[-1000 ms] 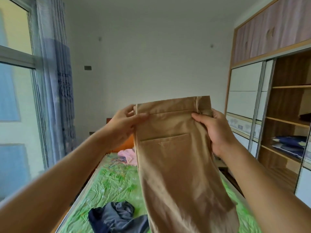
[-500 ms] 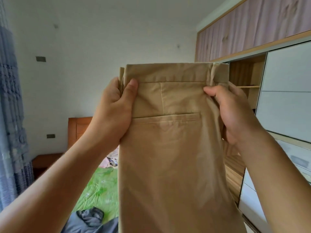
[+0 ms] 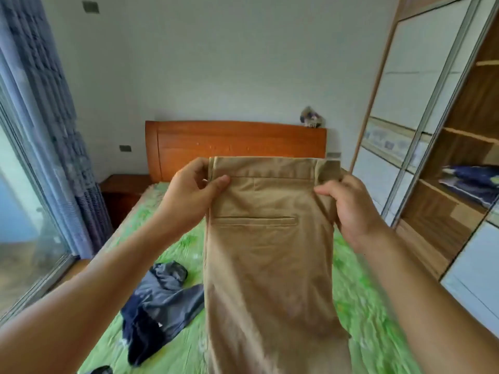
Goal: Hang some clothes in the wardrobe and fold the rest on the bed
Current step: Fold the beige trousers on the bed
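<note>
Above the bed (image 3: 359, 300): trousers (image 3: 267, 265) held up by waistband, legs hanging. Left hand (image 3: 189, 195) pinches left corner; right hand (image 3: 348, 206) grips right corner. Risk: legs misalign or bunch when lowered onto the dark garment (image 3: 159, 300), spoiling the fold.

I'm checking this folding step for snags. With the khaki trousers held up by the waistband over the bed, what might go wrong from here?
1. The left hand and right hand pinch the trousers only at the waistband corners. The right corner is bunched, so it might slip or the fold might skew.
2. A dark garment lies crumpled on the bed beside the hanging legs. Trousers laid down there could land on it and crease.
</note>
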